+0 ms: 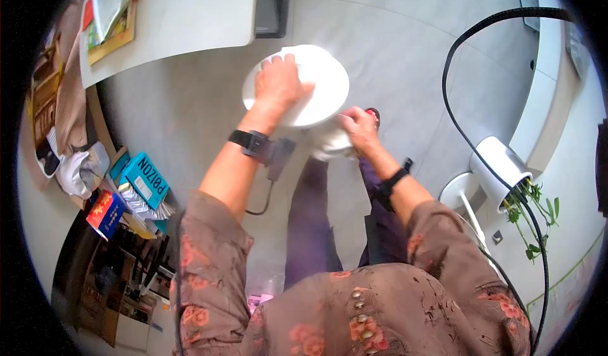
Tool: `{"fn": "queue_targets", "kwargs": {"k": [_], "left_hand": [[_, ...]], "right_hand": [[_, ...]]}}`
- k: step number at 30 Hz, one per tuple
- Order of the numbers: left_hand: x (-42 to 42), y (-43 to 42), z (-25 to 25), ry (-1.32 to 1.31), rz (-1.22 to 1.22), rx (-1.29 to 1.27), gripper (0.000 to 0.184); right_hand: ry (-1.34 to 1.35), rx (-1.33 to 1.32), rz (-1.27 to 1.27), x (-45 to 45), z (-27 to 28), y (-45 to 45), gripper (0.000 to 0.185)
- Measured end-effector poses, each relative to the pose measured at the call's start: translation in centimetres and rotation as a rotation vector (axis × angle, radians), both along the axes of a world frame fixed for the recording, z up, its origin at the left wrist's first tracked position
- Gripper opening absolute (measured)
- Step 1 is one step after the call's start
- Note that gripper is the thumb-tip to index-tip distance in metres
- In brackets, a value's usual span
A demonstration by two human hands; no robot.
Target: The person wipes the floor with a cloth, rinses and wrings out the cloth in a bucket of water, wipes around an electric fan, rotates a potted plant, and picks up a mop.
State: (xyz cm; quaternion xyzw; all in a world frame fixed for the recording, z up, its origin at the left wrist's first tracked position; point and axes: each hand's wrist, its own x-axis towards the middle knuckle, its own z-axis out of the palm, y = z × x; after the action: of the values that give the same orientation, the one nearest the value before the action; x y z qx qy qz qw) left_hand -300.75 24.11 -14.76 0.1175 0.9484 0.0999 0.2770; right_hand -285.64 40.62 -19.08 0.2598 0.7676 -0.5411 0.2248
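A white round disc point(326, 93) is in front of me above the floor, bright with glare. My left hand point(278, 83) lies over its left part with the fingers bent and close together; what is under them is lost in the white glare. Below the disc's right edge, my right hand point(360, 128) is closed on a crumpled white cloth point(332, 142), which is blurred and hangs over my legs.
A pale table point(190, 20) with papers stands at upper left. Books and a blue box point(145, 182) are at left. At right, a tilted white pot point(497, 169) with a green plant stands near a white round base point(457, 188). A black cable point(448, 96) loops down the right side.
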Motion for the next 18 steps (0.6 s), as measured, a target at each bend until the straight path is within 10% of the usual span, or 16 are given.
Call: {"fn": "queue_targets", "kwargs": {"k": [18], "left_hand": [[16.9,-2.2,6.4,0.117,0.482,0.122,0.04]], "right_hand": [[-0.496,-1.102,-0.368,2.2,1.9,7.6,0.034]]}}
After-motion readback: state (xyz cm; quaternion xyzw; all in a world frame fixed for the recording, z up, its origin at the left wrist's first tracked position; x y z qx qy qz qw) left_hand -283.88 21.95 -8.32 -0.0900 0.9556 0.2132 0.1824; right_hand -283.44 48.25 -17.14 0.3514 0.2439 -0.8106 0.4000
